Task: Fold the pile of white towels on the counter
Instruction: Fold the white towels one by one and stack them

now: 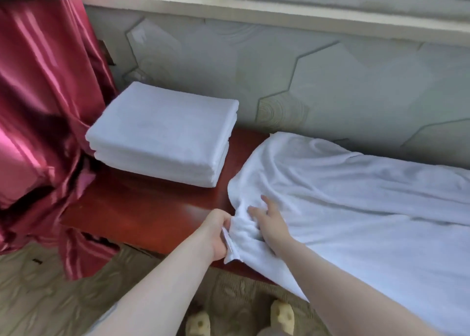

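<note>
While my left hand (216,234) pinches the near-left corner of the unfolded towel (356,203) spread along the bench (142,208) front edge and my right hand (267,218) lies open on it, I judge it soft, limp, best gripped at corners.

This looks like a hotel or guest room. A polished red-brown desk (142,208) stands against a wall of pale embossed hexagon panels (318,81) beneath a window sill (254,7). A shiny crimson satin curtain (43,106) hangs at the left, patterned carpet (50,297) covers the floor, and neatly stacked white towels (162,132) suggest housekeeping.
</note>
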`<state>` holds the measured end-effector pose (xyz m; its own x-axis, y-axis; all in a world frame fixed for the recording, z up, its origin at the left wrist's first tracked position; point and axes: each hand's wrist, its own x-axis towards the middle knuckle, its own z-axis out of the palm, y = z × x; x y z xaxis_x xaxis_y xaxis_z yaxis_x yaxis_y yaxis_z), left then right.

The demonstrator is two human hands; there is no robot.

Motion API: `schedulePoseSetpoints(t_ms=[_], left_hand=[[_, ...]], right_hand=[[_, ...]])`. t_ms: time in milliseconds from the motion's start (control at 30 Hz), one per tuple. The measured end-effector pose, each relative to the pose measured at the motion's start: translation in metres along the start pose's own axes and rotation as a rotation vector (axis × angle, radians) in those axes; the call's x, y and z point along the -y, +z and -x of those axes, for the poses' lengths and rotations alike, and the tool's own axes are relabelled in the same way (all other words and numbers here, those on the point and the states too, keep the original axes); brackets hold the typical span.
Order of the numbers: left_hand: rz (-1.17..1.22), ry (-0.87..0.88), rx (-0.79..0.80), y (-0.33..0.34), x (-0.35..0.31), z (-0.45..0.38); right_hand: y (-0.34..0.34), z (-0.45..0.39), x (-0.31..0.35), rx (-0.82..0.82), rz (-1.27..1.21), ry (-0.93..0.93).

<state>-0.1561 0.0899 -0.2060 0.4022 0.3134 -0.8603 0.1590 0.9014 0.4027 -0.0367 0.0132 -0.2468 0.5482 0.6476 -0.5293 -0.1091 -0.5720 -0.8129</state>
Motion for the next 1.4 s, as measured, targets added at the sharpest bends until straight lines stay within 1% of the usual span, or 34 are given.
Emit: schedulePoseSetpoints(t_ms=[67, 133, 200, 233, 267, 333, 367, 400, 433, 467, 500, 567, 600, 700, 800, 900, 967, 1033, 1067, 1133, 1167, 1300, 1367, 1400], left_hand=[[-0.080, -0.033, 0.118, -0.006, -0.018, 0.006], [-0.180, -0.045, 0.248, -0.015, -0.037, 0.011], [-0.355, -0.064, 0.371, -0.026, -0.053, 0.017], [-0.467, -0.069, 0.411, -0.030, -0.059, 0.020], [-0.561, -0.064, 0.424, -0.033, -0.062, 0.025], [-0.631, -0.051, 0.420, -0.037, -0.066, 0.027], [-0.634, -0.052, 0.423, -0.038, -0.068, 0.026], [-0.639, -0.059, 0.431, -0.037, -0.071, 0.026], [-0.656, -0.065, 0.439, -0.036, -0.073, 0.025], [-0.693, -0.075, 0.440, -0.034, -0.075, 0.023], [-0.747, -0.089, 0.438, -0.030, -0.077, 0.022], [-0.820, -0.105, 0.435, -0.019, -0.073, 0.022], [-0.830, -0.105, 0.461, -0.012, -0.070, 0.023], [-0.783, -0.096, 0.614, 0.021, -0.060, 0.024], [-0.799, -0.088, 0.710, 0.072, -0.042, 0.033], [-0.809, -0.018, 0.782, 0.125, -0.016, 0.046], [-0.683, 0.021, 0.835, 0.159, 0.003, 0.052], [-0.480, -0.018, 0.809, 0.190, 0.022, 0.053], [-0.415, -0.014, 0.749, 0.205, 0.029, 0.051], [-0.412, 0.118, 0.561, 0.232, 0.042, 0.039], [-0.400, 0.158, 0.506, 0.247, 0.049, 0.033], [-0.245, 0.038, 0.513, 0.303, 0.078, 0.020], [-0.167, -0.022, 0.466, 0.326, 0.096, 0.023], [-0.161, 0.042, 0.404, 0.334, 0.104, 0.020]], right_hand=[[0.021, -0.006, 0.015, 0.068, -0.046, 0.085], [0.038, -0.009, 0.027, 0.102, -0.151, 0.199], [0.046, -0.013, 0.043, 0.082, -0.269, 0.301], [0.046, -0.013, 0.053, 0.083, -0.274, 0.327], [0.045, -0.015, 0.064, 0.090, -0.226, 0.344], [0.045, -0.016, 0.082, 0.062, -0.055, 0.355], [0.045, -0.018, 0.088, 0.002, 0.010, 0.358], [0.046, -0.021, 0.091, -0.063, 0.019, 0.351], [0.044, -0.022, 0.091, -0.112, -0.020, 0.329], [0.040, -0.022, 0.093, -0.159, -0.118, 0.296], [0.033, -0.023, 0.095, -0.206, -0.246, 0.273], [0.016, -0.018, 0.095, -0.222, -0.504, 0.218], [0.006, -0.011, 0.094, -0.226, -0.607, 0.206], [-0.029, 0.011, 0.092, -0.211, -0.837, 0.211], [-0.084, 0.034, 0.088, -0.162, -0.988, 0.136], [-0.147, 0.058, 0.081, -0.207, -1.053, 0.066], [-0.183, 0.076, 0.074, -0.210, -1.093, 0.032], [-0.214, 0.092, 0.062, -0.174, -1.110, 0.005], [-0.228, 0.099, 0.055, -0.154, -1.106, -0.003], [-0.250, 0.113, 0.039, -0.118, -1.061, -0.005], [-0.260, 0.118, 0.032, -0.113, -1.045, 0.014], [-0.290, 0.130, 0.003, -0.080, -1.001, 0.047], [-0.307, 0.133, -0.007, -0.054, -1.002, 0.061], [-0.317, 0.132, -0.012, -0.032, -1.015, 0.062]])
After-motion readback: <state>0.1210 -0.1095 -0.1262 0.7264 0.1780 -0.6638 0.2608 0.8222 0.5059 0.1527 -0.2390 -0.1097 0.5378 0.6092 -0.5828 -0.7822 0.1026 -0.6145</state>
